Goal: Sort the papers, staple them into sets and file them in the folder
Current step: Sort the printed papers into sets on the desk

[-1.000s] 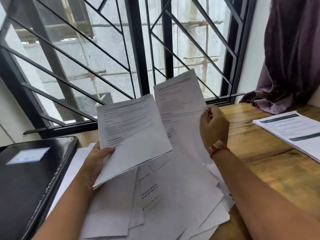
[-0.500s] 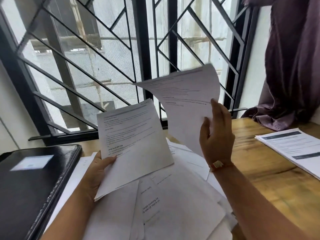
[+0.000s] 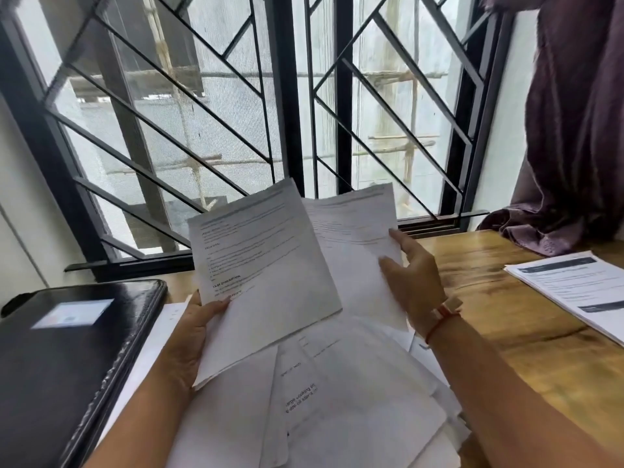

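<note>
R hand [image 3: 415,282] lowered R sheet [image 3: 354,244] behind L sheet [image 3: 266,275], which L hand [image 3: 189,336] pinches; R grip prob loose pinch (blur). Still sorting, no stapling.

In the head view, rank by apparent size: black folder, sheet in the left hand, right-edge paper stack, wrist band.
1. black folder, though near the camera and cropped.
2. sheet in the left hand.
3. right-edge paper stack, cropped, so unsure.
4. wrist band.
</note>
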`<state>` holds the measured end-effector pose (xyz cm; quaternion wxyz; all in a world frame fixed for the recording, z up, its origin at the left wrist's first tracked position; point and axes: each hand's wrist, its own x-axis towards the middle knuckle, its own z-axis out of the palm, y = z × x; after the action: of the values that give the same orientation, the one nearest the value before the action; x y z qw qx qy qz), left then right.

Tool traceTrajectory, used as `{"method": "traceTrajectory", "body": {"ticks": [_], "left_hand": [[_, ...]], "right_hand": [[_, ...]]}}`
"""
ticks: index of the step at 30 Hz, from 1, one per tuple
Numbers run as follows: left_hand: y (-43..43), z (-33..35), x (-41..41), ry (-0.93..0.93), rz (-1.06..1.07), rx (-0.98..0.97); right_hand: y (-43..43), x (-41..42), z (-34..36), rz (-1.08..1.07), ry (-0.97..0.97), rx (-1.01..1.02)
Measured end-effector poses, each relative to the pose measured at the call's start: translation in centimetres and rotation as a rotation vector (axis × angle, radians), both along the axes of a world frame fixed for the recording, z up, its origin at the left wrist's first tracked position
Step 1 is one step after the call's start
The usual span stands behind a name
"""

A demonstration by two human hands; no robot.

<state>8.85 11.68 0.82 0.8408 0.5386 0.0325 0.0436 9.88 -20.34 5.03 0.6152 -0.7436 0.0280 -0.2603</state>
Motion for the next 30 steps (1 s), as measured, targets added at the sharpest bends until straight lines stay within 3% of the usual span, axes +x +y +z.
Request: {"method": "traceTrajectory", "body": {"ticks": [3, 8, 18, 24, 30], "left_hand": [[-0.5, 0.3, -0.3, -0.022, -0.048, 0.001], [-1.2, 0.6, -1.3, -0.012, -0.164, -0.046], [-1.3, 1.0, -1.6, 0.033, -0.207, -0.029], [-1.7, 1.6, -2.0, 0.059, -0.204, -0.016], [-2.2, 2.0, -2.4, 0.056, -0.203, -0.012]], "right_hand": [[0.3, 0.0, -0.6, 0.167, 0.029, 0.142], [1.2, -0.1, -1.3, 0.332, 0.008, 0.207], [3.3, -1.1, -1.1, 0.521, 0.000, 0.283], [4.0, -1.8, -0.3, 0.666, 0.063, 0.451], [4.2, -2.2, -0.2, 0.723, -0.022, 0.287]]}}
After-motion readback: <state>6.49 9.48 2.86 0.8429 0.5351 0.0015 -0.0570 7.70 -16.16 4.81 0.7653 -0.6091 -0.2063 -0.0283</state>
